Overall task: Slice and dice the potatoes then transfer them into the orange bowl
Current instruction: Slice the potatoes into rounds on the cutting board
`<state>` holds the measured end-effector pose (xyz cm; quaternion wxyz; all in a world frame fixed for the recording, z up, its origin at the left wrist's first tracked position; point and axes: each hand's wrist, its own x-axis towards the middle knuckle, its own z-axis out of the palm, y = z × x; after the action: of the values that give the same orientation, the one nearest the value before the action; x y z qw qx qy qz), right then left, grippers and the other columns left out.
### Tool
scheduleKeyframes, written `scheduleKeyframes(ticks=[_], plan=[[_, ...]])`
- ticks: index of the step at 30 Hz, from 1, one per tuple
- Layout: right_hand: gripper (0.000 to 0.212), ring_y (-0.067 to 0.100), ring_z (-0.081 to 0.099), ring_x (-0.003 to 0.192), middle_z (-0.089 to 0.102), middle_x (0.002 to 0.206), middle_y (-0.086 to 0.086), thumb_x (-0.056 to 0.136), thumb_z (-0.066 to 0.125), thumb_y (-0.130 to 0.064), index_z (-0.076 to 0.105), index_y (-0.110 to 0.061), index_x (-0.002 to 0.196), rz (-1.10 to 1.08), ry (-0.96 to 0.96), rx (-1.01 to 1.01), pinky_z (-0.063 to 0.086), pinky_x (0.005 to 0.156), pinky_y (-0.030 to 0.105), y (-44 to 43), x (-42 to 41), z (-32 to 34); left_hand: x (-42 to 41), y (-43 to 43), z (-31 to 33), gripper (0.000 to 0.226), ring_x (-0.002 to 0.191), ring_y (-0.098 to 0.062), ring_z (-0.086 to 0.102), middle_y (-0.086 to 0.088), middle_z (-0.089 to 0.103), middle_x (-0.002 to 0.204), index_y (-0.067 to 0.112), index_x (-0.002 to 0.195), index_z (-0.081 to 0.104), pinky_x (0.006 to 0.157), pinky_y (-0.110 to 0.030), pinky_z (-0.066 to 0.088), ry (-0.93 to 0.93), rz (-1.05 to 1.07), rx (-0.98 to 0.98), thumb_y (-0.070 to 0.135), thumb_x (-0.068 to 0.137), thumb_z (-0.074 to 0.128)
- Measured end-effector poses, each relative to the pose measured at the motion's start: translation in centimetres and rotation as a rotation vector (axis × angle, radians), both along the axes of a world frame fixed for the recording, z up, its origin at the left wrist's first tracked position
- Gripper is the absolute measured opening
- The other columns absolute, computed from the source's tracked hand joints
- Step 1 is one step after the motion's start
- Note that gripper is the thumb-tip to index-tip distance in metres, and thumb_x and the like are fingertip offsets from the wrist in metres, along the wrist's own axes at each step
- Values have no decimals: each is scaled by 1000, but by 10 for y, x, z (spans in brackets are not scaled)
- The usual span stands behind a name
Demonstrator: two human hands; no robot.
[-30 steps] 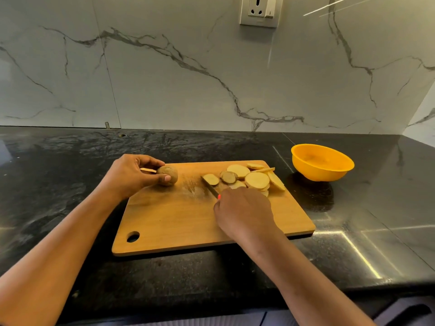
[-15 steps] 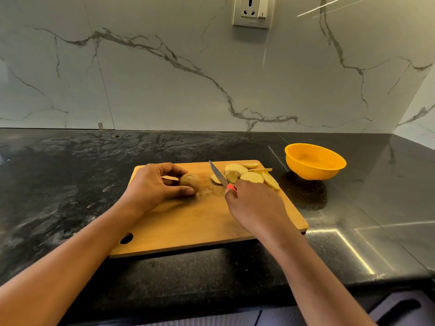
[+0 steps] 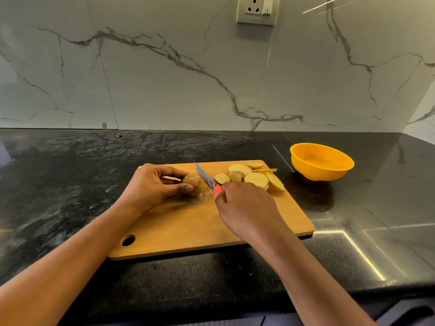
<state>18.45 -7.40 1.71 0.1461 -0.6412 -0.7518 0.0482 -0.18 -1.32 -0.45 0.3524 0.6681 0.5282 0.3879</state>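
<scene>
We work on a black stone counter [image 3: 70, 184] with the wooden cutting board [image 3: 188, 227] square in front of us and the orange bowl [image 3: 320, 171] standing off the board's far right corner, apart from it and holding no potato that we can see. Our left hand [image 3: 150, 187] curls round the brown potato [image 3: 193, 180] at the far middle of the board, thumb on the near side and fingers over the top. Our right hand [image 3: 247, 208] is wrapped about the red handle of the knife [image 3: 204, 176]. A loose heap of pale slices [image 3: 256, 179] lies on the board's far right, between the knife and the bowl. What matters for the coming cut, as we judge it, is that the potato sits just left of the blade with its long axis running left to right. The blade slants away from us across its exposed right end, so the right hand is nearer. We cannot tell whether steel touches skin.
</scene>
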Motion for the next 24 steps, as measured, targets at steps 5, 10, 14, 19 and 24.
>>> scheduleKeyframes(ticks=[5,10,14,19,24], plan=[[31,16,57,83,57,86,-1,102,37,-36,61,-17,110,16,-13,-21,39,56,27,0,-5,5,2,-1,1,46,82,-7,70,4,74,82,20,98,72,81,-21,52,8,-4,22,33,54,79],[22,16,52,77,46,73,-4,101,42,-29,60,-17,105,35,-53,-19,33,51,26,0,-4,15,3,-2,1,45,79,0,69,7,74,83,24,95,73,69,-5,48,46,13,71,35,53,80],[16,18,56,77,47,68,-3,98,47,-24,60,-14,101,61,-62,-44,39,55,28,7,-10,24,3,-4,1,41,79,1,68,11,73,81,28,92,72,70,-6,49,68,14,96,36,53,79],[17,17,55,71,51,69,-2,99,46,-24,60,-16,98,88,-50,-62,36,50,26,4,-7,24,3,-3,0,37,77,4,67,12,72,81,24,94,72,67,-4,47,82,25,117,28,59,82],[14,17,59,77,55,73,-1,98,49,-21,61,-15,99,78,-45,-96,47,63,30,14,-17,30,2,-3,0,32,73,7,65,18,69,70,26,91,72,62,-2,44,92,44,126,27,61,83]])
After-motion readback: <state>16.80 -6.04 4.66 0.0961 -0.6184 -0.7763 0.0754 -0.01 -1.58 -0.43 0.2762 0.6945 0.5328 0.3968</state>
